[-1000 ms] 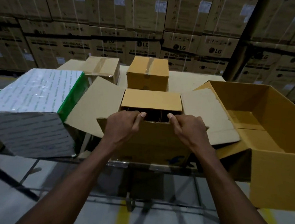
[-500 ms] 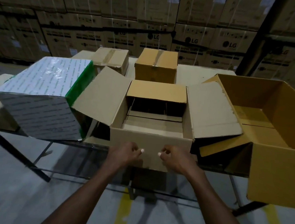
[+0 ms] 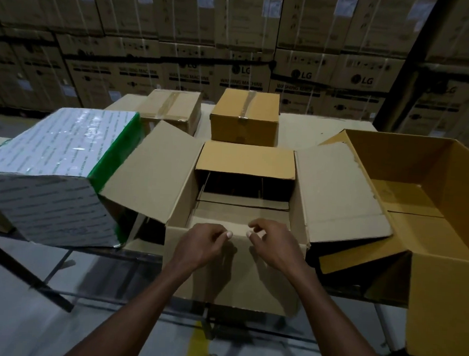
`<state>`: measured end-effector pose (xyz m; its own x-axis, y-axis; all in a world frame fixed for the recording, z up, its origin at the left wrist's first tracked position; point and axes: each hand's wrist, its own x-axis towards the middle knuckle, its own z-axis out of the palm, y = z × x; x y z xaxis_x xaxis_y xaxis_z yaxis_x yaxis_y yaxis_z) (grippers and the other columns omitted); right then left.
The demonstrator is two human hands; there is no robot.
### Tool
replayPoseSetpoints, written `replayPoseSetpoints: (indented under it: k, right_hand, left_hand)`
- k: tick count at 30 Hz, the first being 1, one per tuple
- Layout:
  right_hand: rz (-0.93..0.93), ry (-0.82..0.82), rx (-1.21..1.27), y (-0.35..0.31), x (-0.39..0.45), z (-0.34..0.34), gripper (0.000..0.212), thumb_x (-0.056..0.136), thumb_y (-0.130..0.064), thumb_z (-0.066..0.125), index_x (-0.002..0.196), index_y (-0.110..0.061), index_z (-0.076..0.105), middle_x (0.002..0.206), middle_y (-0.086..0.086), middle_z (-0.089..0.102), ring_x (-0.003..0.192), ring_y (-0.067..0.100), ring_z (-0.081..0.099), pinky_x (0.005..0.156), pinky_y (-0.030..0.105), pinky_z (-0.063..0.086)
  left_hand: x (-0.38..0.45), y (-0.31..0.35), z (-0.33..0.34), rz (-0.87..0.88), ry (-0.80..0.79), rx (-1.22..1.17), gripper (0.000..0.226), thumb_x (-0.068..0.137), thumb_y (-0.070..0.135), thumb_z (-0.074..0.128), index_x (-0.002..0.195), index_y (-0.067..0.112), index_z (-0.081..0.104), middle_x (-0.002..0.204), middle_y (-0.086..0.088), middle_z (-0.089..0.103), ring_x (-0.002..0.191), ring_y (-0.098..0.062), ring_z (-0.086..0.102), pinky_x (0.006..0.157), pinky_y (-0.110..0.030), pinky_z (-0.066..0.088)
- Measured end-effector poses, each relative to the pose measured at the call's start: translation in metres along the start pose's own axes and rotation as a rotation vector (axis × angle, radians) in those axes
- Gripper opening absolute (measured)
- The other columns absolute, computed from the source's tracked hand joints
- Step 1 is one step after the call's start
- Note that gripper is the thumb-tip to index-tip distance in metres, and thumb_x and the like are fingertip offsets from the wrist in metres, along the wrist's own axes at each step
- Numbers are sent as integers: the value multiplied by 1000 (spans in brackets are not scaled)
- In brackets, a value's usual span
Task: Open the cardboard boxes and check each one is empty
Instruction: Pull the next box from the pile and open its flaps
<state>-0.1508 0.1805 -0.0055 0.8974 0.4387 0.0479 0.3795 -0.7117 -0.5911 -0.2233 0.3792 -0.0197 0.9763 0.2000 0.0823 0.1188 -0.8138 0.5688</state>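
Both hands, left hand [image 3: 204, 241] and right hand [image 3: 272, 241], hover loosely curled, gripping nothing, at the open box's [image 3: 237, 273] near flap; press it fully down and look inside.

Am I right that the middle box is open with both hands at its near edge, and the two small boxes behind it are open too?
Not quite. The head view shows the two small boxes, the left small box and the right small box, taped shut. The rest holds: the middle box is open, with the left hand and right hand at its near edge.
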Motion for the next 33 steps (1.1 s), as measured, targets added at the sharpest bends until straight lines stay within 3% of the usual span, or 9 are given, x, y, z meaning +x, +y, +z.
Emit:
replayPoseSetpoints:
  k: [3,6,9,13,17,21,24,28,33]
  right_hand:
    - [-15,-15,-37,0,45,3,37,95,-48,60,128,-34,64,121,-9,68,105,14,65,86,35,54]
    - [35,-91,-108,11,97,9,44,97,-45,60,136,-27,61,135,-3,64,119,21,62,93,37,51]
    - [94,-172,-166,28,143,16,51,97,-43,62,143,-23,56,146,2,57,129,24,57,100,39,50]
    - [174,-231,-169,47,189,25,59,95,-33,66,150,-20,49,156,4,44,138,27,48,107,42,47]
    - [223,-288,-208,64,221,35,73,96,-35,64,159,-20,32,170,5,14,150,36,29,116,50,38]
    - [187,-156,-178,63,233,38,81,96,-34,64,162,-28,17,170,4,10,146,40,32,115,54,36]
    - [154,5,-63,53,243,33,82,97,-35,64,161,-32,14,170,4,5,146,40,32,114,55,38]
    - [100,167,13,34,273,17,84,96,-30,66,161,-33,13,170,3,4,146,35,33,113,50,42]
    - [83,175,-115,22,336,-2,94,96,-30,67,163,-39,1,171,2,-9,147,41,31,115,55,35]
  left_hand:
    - [45,-11,12,11,25,-63,33,97,50,52,87,28,74,80,14,72,75,-1,65,67,-35,56]
    - [95,-25,22,3,4,-88,34,93,51,50,84,26,72,76,13,71,74,-2,65,70,-40,57]
    - [137,-39,30,11,-41,-63,28,96,45,55,105,27,75,101,11,76,96,-9,69,82,-38,57]
    - [191,-59,35,-36,-148,0,44,97,45,59,132,20,65,134,-1,64,123,-22,61,98,-41,52]
    - [231,-71,36,-54,-233,44,57,98,43,62,146,14,53,151,-9,50,138,-26,49,110,-42,44]
    - [253,-77,32,-11,-142,72,66,98,45,59,156,18,40,159,-7,39,143,-29,41,111,-48,43]
    - [269,-73,22,46,20,105,65,99,45,58,156,23,39,157,-4,42,139,-28,45,105,-48,48]
    - [305,-65,4,49,131,73,70,98,45,59,159,27,31,161,-5,38,141,-29,42,109,-49,46]
    - [361,-57,-18,100,122,116,82,98,44,59,164,35,11,169,1,23,151,-29,28,119,-55,34]
